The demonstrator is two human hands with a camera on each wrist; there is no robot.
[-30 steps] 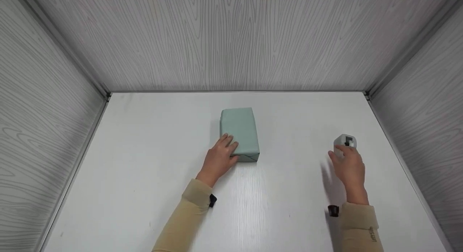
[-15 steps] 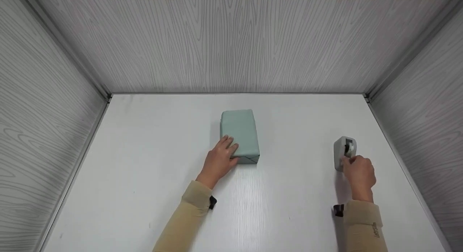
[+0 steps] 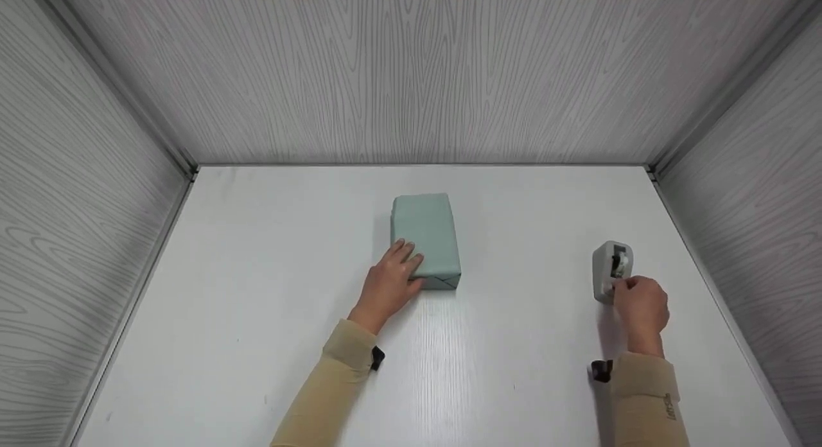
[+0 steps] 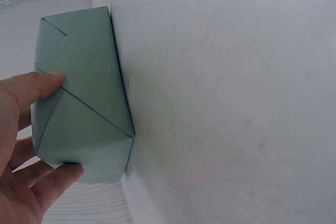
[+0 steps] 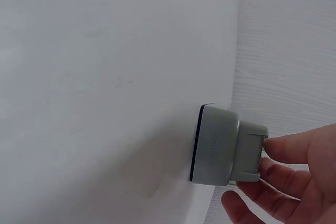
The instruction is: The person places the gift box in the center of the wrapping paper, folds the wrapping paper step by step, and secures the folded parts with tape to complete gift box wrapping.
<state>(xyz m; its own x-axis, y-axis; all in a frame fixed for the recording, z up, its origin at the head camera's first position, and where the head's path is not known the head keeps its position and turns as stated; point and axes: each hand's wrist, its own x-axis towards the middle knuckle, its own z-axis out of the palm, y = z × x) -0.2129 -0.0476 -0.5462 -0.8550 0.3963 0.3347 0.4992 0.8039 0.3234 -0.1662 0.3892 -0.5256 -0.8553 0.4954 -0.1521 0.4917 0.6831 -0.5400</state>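
A box wrapped in pale green paper (image 3: 427,228) lies on the white table near the middle. My left hand (image 3: 387,281) holds its near left corner, thumb against the folded end (image 4: 84,103) and fingers over the top and side. To the right stands a grey tape dispenser (image 3: 602,270) with a roll of tape (image 3: 620,262) in it. My right hand (image 3: 642,306) pinches with thumb and index finger at the dispenser's toothed cutter (image 5: 261,153). The tape's end is hidden by these fingers, while the other fingers curl below.
The white tabletop (image 3: 257,273) is bounded by a grey wood-grain back wall (image 3: 411,74) and side walls, the left wall (image 3: 70,209) and the right wall (image 3: 758,196). Both forearms come in from the near edge.
My right hand has drawn back from over the dispenser to its near end, and its spread fingers have closed into a pinch there. The left hand and the box have stayed put.
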